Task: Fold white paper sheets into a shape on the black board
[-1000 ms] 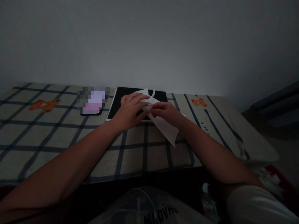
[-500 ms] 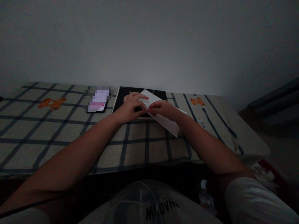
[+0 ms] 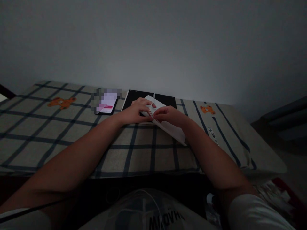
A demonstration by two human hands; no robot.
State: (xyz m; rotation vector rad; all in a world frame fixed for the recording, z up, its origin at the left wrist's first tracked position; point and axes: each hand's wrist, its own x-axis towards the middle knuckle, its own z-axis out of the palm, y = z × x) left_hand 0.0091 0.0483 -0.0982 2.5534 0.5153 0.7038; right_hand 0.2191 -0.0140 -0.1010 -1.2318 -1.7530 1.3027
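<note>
A folded sheet of white paper (image 3: 171, 130) lies slantwise over a flat black rectangular item (image 3: 165, 99) with pale edges, perhaps a notebook or folder. My left hand (image 3: 134, 111) rests at the paper's left side, its thumb and fingers closing on the edge near the middle. Close beside it, my right hand (image 3: 171, 115) pinches the same part of the paper between thumb and fingertips. The fingertips of both hands nearly meet there. Small reddish marks show by the fingertips, too small to make out. The paper's lower corner sticks out toward me past the black item.
A phone (image 3: 106, 107) with a lit, partly blurred screen lies left of the black item. Beneath everything is a checked tablecloth (image 3: 141, 156) with bear figures. A pale wall (image 3: 153, 48) stands behind the table. A plastic bottle (image 3: 212, 207) is below the table's front edge.
The view has shifted slightly, so the table things appear a little farther right and lower. Both hands stay on the paper, with only small finger movement.
</note>
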